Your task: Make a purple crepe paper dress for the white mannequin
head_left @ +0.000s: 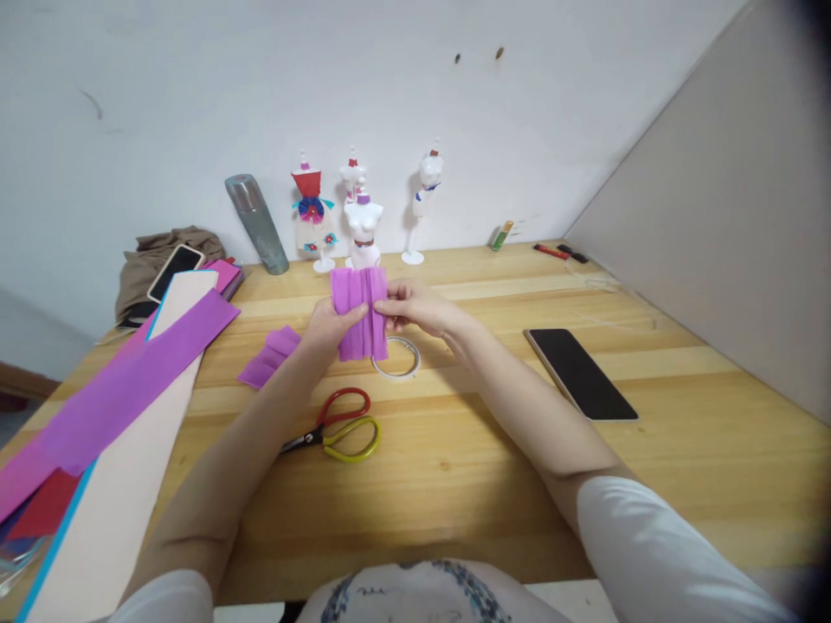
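Note:
A pleated piece of purple crepe paper (pixel 354 342) is held upright above the table between my two hands. My left hand (pixel 334 322) grips its left side, thumb across the front. At the right edge, my right hand (pixel 406 307) pinches a fold between thumb and fingers. Behind the paper stands a small white mannequin (pixel 363 223) with a purple neck band. A white ring (pixel 415 359), perhaps a roll of tape, lies just below the paper and is partly hidden by it. Scissors (pixel 334 428) with one red and one yellow handle rest nearer to me.
Another folded purple piece (pixel 269 356) lies beside my left forearm. Long crepe paper strips (pixel 130 394) cover the left side. A dressed mannequin (pixel 312 212), another mannequin (pixel 428 186) and a flask (pixel 256 225) stand along the wall. A phone (pixel 581 372) lies at right.

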Tool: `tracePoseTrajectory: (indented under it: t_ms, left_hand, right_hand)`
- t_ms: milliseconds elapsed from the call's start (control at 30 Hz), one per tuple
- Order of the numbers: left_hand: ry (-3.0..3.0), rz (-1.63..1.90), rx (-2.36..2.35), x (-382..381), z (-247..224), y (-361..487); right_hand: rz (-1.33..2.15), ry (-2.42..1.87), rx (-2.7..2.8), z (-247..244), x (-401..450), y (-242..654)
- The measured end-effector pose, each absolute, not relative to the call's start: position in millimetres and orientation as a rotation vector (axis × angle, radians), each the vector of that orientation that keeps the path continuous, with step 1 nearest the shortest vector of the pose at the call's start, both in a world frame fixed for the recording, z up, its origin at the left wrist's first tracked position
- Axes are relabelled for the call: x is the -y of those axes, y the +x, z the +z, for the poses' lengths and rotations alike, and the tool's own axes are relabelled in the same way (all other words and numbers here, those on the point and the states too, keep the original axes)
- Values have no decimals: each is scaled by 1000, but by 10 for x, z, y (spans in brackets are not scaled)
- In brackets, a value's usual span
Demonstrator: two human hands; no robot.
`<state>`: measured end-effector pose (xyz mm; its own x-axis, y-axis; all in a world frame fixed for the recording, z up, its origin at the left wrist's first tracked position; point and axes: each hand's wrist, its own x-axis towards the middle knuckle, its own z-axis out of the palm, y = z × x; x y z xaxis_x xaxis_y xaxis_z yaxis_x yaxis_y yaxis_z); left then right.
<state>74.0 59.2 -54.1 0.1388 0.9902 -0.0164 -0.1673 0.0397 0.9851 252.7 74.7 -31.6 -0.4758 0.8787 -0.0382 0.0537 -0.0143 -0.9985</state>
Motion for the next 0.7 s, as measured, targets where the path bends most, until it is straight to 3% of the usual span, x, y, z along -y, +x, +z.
tracePoseTrajectory:
  t_ms: [433, 700]
  left_hand:
    - [903, 1094, -874, -516, -515, 828]
    - [806, 1008, -929, -145, -512, 770]
  right_hand:
    - [1445, -1147, 1575, -370, -682, 2460]
    - [1864, -974, 1267, -600, -382, 2501]
